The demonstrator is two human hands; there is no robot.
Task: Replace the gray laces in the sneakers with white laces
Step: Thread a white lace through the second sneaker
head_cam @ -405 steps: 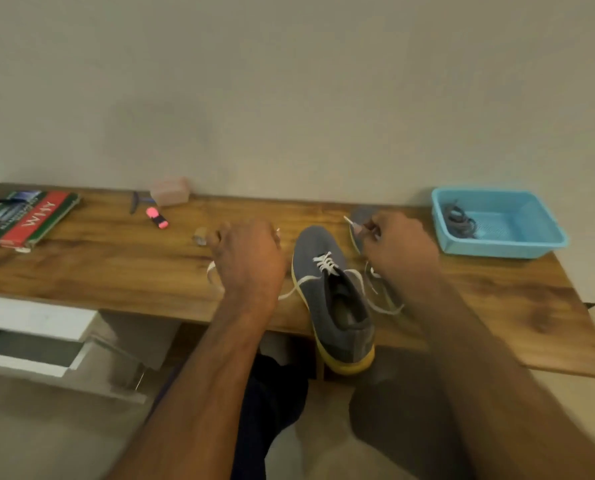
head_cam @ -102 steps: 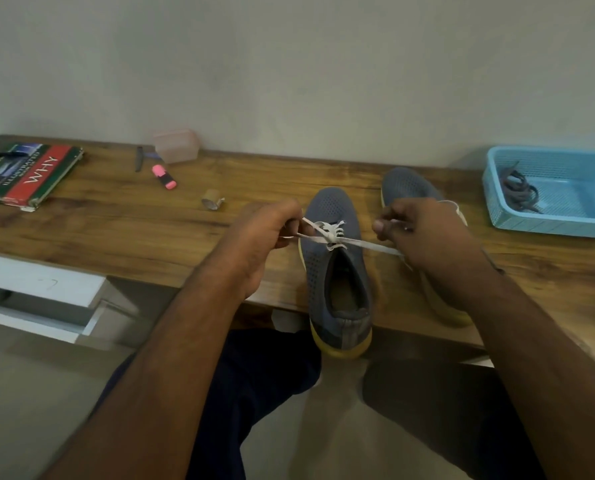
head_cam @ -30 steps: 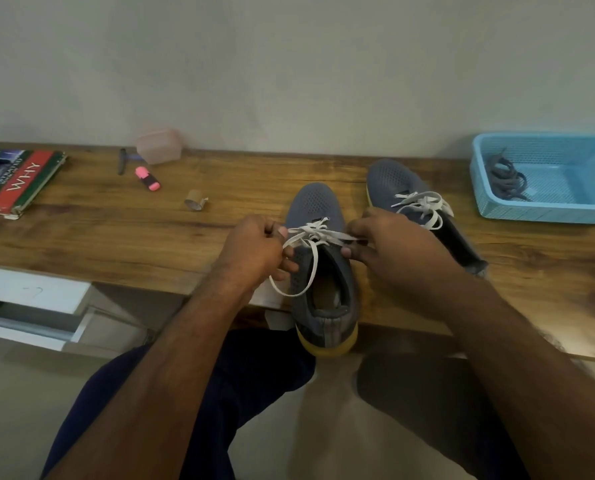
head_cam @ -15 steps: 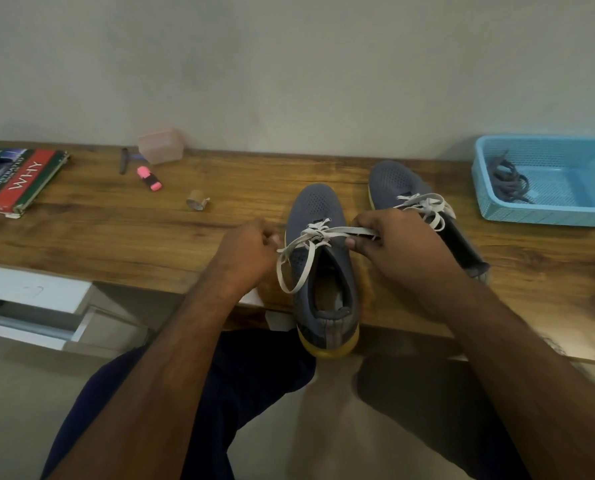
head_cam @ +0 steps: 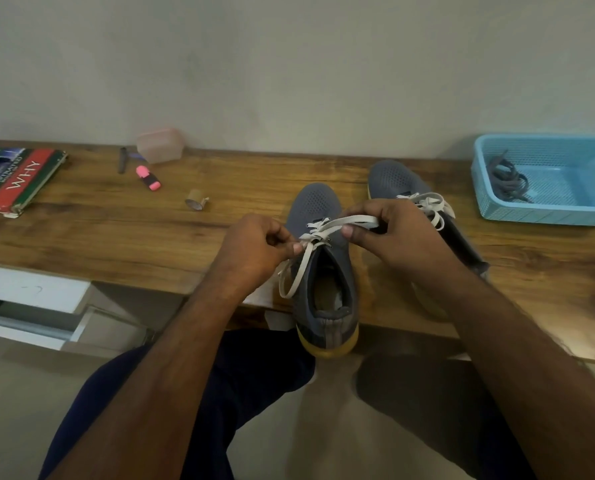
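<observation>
White lace [head_cam: 344, 223] threaded through near sneaker [head_cam: 323, 271], heel overhanging desk [head_cam: 116, 237] edge. Left hand [head_cam: 254, 251] pinching one strand at the top eyelets; right hand [head_cam: 400, 237] pinching a loop of the other strand, pulled taut to the right. Far sneaker [head_cam: 400, 178] already white-laced and tied. Gray laces [head_cam: 507, 181] lying in blue basket [head_cam: 490, 209]. Risks, judged: loop slipping from the pinch before knot cinches, giving a loose bow; uneven pull dragging the overhanging shoe off the desk.
</observation>
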